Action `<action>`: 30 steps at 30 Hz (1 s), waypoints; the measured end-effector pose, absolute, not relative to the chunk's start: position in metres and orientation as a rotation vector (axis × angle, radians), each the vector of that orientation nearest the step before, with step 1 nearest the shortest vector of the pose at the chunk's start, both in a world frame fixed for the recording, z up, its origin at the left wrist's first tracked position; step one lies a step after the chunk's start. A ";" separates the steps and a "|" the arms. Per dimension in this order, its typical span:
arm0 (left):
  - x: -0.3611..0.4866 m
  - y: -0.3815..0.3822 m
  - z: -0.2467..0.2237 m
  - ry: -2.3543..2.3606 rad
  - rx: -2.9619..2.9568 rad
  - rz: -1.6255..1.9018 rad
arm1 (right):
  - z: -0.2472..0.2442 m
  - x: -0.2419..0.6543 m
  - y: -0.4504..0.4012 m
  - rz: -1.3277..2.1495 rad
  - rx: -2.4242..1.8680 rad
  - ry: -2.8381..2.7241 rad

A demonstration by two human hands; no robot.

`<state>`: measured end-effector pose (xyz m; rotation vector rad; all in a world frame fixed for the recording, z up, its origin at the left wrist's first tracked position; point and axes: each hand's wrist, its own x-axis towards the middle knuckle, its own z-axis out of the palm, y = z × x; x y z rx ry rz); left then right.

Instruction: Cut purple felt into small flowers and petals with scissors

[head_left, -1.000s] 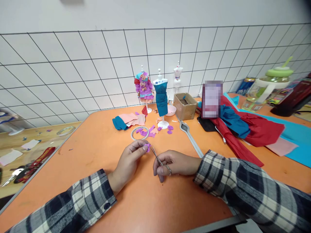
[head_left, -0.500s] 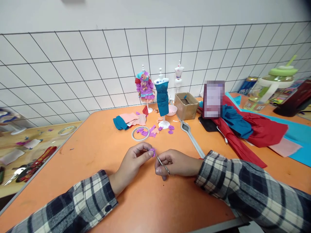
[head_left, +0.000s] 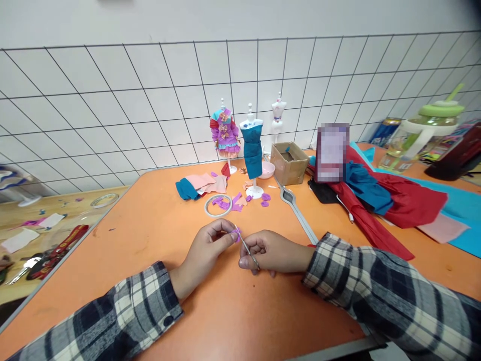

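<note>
My left hand [head_left: 210, 250] is closed, pinching a small scrap of purple crepe paper [head_left: 237, 235] between thumb and fingertips. My right hand [head_left: 268, 250] grips slim metal scissors [head_left: 247, 247]; their blades point up and to the left and meet the scrap by my left fingertips. Beyond the hands stands a small white dress form [head_left: 251, 150] wrapped in teal crepe paper. At its foot lie purple and peach scraps [head_left: 236, 201], a few small purple rounds [head_left: 265, 200] and a roll of double-sided tape [head_left: 206, 206].
Two more dress forms stand behind, one in a purple dress [head_left: 226, 135], one bare [head_left: 277, 118]. A cardboard box [head_left: 288, 168], pink bowl [head_left: 266, 170] and phone [head_left: 331, 153] are nearby. Red crepe paper [head_left: 409, 200] and a green-lidded jug [head_left: 424, 133] lie right.
The scissors have swung slightly more upright, their tips now higher across the purple scrap. My right fingers have shifted a little around the handles; my left hand stays nearly still.
</note>
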<state>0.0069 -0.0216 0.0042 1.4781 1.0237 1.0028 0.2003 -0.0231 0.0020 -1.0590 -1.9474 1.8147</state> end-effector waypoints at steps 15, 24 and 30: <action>0.006 -0.020 0.003 1.036 1.480 1.048 | -0.001 0.201 -0.022 1.897 -1.043 -1.927; 0.006 -0.024 0.003 0.881 1.371 1.074 | 0.000 0.200 -0.023 1.964 -0.960 -1.883; 0.004 -0.026 0.001 0.768 1.422 1.068 | 0.005 0.205 -0.022 2.054 -0.795 -1.932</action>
